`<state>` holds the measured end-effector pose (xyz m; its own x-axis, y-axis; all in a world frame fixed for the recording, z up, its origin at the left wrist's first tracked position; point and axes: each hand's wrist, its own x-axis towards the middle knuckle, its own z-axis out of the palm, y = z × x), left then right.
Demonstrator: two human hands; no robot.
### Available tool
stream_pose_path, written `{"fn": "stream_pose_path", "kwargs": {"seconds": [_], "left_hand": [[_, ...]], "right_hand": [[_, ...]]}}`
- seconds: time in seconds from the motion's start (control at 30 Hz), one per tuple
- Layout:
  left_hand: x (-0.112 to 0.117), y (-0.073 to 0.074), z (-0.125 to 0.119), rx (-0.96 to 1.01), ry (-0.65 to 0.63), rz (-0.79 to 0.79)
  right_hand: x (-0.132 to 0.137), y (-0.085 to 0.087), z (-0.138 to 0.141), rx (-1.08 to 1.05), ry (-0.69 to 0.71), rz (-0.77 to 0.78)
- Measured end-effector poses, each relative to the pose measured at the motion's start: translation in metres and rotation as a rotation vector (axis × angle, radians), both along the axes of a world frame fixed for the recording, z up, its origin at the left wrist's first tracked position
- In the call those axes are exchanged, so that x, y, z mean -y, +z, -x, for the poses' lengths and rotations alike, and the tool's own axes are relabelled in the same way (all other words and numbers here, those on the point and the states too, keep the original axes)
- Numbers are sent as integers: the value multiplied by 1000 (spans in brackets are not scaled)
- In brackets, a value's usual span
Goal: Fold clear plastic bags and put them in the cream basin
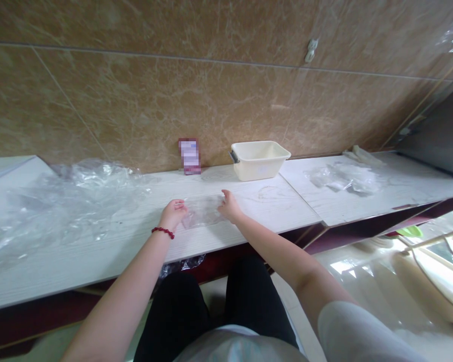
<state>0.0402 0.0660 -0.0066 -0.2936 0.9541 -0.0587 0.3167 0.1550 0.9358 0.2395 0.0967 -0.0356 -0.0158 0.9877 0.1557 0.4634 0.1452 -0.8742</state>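
Head view, the only one. Person at a white wood-grain worktop point(136, 256), both bare hands on one clear plastic piece point(203, 212), likely a flat bag; opening or seal too faint to make out. The piece lies on the worktop in front of the person, between the two hands, nearer than the cream plastic bin point(255, 169).

Left hand point(174, 214), red beaded bracelet point(163, 231) at its wrist: fingers look pinched together on the left end of the piece. Right hand point(230, 207): at the right end, index finger reaching out; whether its fingers grip the film or only press it, cannot tell.

Step in hand reads as holding the film out flat. To do it well: light, even pull from both ends, since thin film probably creases or slips if one side tugs harder. Left fingers best kept as the anchor, right ones smoothing outward; pressing on the worktop should help against curling. Checking that only one layer is caught makes sense, as clear film likely clings.

Loose clear plastic film point(86, 193) is heaped on the left, a smaller clear plastic pile point(347, 178) on the right; both best kept apart from the held piece. Purple-edged card point(190, 157) leans by the wall, well out of the way.
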Motion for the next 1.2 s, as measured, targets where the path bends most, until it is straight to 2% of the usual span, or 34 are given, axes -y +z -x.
{"fn": "stream_pose_path", "kwargs": {"seconds": [0.2, 0.37, 0.57, 0.77, 1.0, 1.07, 1.2], "left_hand": [[-1, -3, -3, -34, -42, -6], [1, 3, -4, -72, -69, -14], [0, 4, -2, -401, -206, -83], [-3, -2, -5, -459, -300, -156], [8, 3, -17, -949, -329, -328], [13, 5, -25, -1040, -343, -312], [19, 8, -40, -1081, -495, -185]], "right_hand": [[0, 2, 4, -26, 33, -3], [5, 15, -1, 48, 65, -6], [12, 26, -15, 257, 53, -106], [9, 21, -18, 149, 92, -36], [5, 22, -11, 70, 95, -22], [5, 21, -10, 66, 100, -30], [2, 18, -10, 72, 109, -48]]}}
